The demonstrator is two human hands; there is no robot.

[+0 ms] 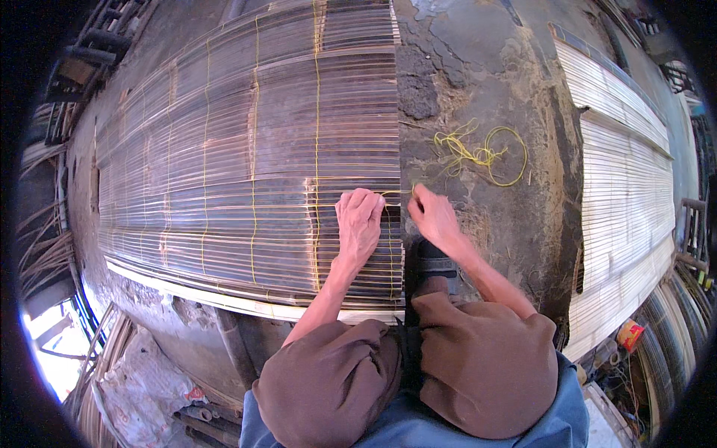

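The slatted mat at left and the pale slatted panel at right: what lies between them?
In the head view: stained floor with a loose tangle of yellow cord on it; the right hand and right leg are there too.

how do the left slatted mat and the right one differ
The left mat looks dark and gappy; the right mat looks pale and closely packed. Yellow cords cross the left mat; none are discernible on the right mat. The left hand is over the left mat; neither hand touches the right mat. Both have thin, roughly parallel strips.
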